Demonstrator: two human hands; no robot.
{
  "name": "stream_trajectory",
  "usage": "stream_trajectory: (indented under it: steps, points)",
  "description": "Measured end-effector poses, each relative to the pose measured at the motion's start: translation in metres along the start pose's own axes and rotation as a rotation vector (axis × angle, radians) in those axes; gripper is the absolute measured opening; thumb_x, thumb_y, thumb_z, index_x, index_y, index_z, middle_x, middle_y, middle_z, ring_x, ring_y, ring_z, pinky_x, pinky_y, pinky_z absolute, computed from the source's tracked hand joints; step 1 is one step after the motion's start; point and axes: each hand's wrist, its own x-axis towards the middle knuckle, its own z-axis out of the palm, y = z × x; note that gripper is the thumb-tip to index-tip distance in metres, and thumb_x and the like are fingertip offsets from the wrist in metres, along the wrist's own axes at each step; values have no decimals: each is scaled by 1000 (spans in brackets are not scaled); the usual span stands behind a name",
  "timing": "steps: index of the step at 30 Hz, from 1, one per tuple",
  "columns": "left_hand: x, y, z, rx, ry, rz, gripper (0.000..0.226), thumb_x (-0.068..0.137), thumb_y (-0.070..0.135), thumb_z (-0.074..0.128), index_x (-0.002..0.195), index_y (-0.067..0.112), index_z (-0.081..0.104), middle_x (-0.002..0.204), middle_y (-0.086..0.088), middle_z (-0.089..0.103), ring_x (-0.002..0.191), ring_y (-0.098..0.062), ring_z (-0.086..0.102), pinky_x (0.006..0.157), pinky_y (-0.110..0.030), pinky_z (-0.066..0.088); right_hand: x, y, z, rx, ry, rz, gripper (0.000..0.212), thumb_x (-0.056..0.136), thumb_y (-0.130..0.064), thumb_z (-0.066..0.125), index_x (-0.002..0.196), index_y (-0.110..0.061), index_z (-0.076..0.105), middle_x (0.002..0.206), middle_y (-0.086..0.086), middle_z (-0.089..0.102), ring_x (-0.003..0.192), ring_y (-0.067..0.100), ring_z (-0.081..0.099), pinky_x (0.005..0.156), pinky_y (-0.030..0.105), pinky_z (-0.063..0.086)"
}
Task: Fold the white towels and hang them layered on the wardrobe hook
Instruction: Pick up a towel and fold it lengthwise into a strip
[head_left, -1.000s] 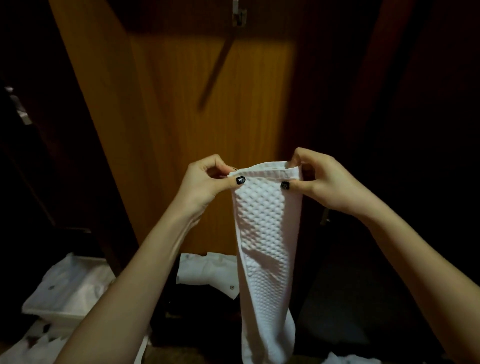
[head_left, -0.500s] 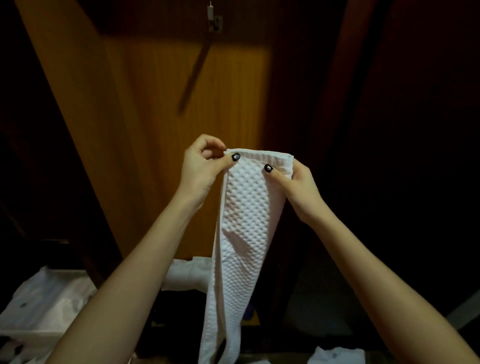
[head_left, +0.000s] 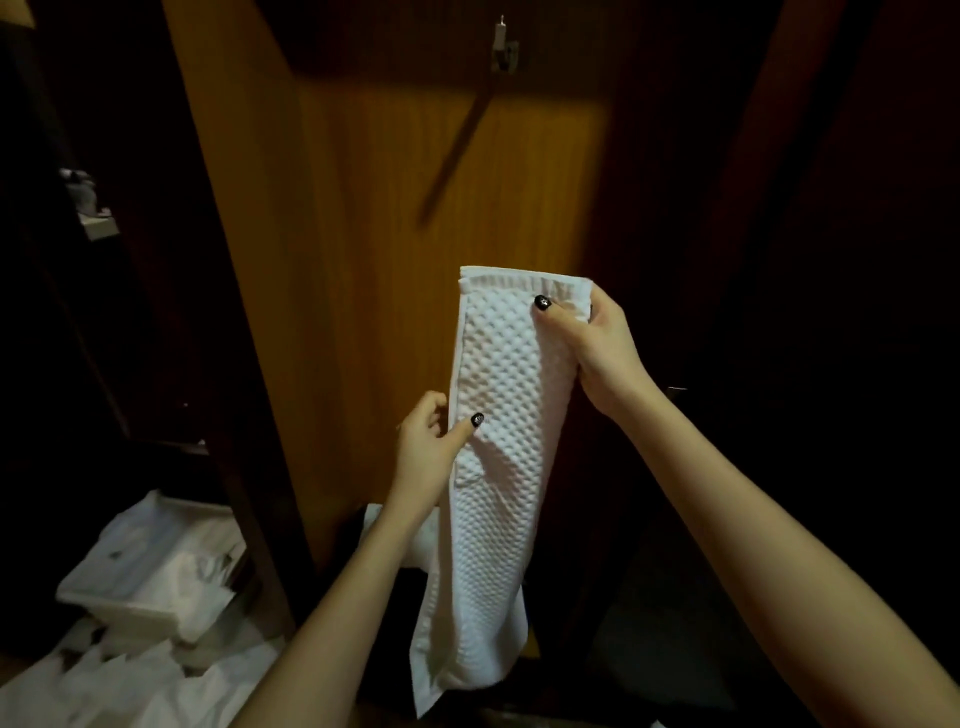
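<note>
Head view: right grip pinches the top right corner of 1 folded white towel; left grip pinches its left edge lower down. Towel hangs below the hook, apart.

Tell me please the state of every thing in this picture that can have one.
white towel, folded into a narrow strip, hanging upright between both hands.
right hand, pinches the towel's top right corner.
left hand, pinches the towel's left edge, lower down.
hook, bare, nothing hangs on it.
white bin, on the floor, holds crumpled white cloth.
</note>
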Motion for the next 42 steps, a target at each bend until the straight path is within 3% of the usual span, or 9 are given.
stream_trajectory:
  steps: [3, 7, 10, 15, 18, 23, 30, 33, 42]
  points:
    - [2, 2, -1, -155, -142, -65, 17, 87, 3, 68, 90, 12, 54, 78, 6, 71, 73, -3, 65, 67, -16, 48, 4, -1, -8, 38, 32, 23, 20, 92, -5, 64, 112, -3, 62, 106, 14, 71, 92, 21, 71, 78, 33, 59]
    - [1, 12, 12, -282, -271, -206, 51, 89, 12, 68, 134, 17, 44, 123, 1, 67, 107, -11, 64, 88, -31, 55, 8, -7, -20, 98, -32, 100, 21, 93, -5, 60, 114, -3, 62, 102, 10, 74, 88, 21, 72, 72, 31, 58]
    - [9, 23, 13, -238, -312, -145, 26, 84, 24, 71, 109, 17, 67, 121, -4, 64, 113, -14, 58, 96, -39, 43, 11, -16, -34, 139, -111, 151, 22, 93, -7, 58, 114, -4, 62, 97, 6, 75, 86, 20, 73, 69, 30, 58]
    - [23, 39, 15, -77, -404, -64, 28, 90, 19, 67, 115, 30, 62, 143, 15, 26, 130, 10, 20, 97, 0, 18, 15, -31, -51, 128, -198, 168, 41, 87, -14, 64, 125, 0, 57, 107, 10, 72, 93, 24, 71, 77, 34, 60]
    - [26, 45, 21, -160, -450, -70, 36, 89, 15, 66, 124, 19, 58, 142, 5, 47, 135, -9, 38, 109, -21, 34, 16, -38, -59, 100, -217, 177, 52, 82, -20, 62, 129, 2, 55, 113, 14, 69, 96, 26, 70, 79, 35, 59]
    - [21, 56, 33, -291, -517, -3, 30, 82, 8, 70, 107, 22, 60, 97, 19, 73, 93, 0, 67, 75, -15, 52, 21, -48, -71, 43, -185, 125, 36, 81, -22, 63, 114, -6, 64, 99, 5, 75, 88, 20, 72, 71, 29, 58]
    - [24, 77, 34, -241, -611, 169, 89, 72, 46, 81, 139, 46, 22, 144, 15, 43, 130, -6, 49, 103, -25, 43, 27, -59, -82, 29, -172, 120, 29, 89, -23, 64, 112, -6, 66, 104, 7, 75, 94, 22, 72, 73, 29, 57]
    - [22, 89, 38, -334, -637, 246, 100, 77, 32, 78, 141, 60, 7, 161, 8, 20, 145, -19, 30, 115, -43, 35, 27, -58, -86, 57, -155, 157, 28, 91, -24, 63, 113, -6, 66, 106, 7, 74, 97, 22, 71, 75, 30, 57]
    - [29, 99, 45, -67, -580, 392, 36, 83, 14, 67, 113, 32, 56, 122, 20, 56, 122, 10, 47, 100, -6, 32, 19, -39, -88, 105, 15, 262, 43, 101, -37, 49, 125, -4, 60, 120, 12, 70, 111, 27, 67, 91, 38, 56]
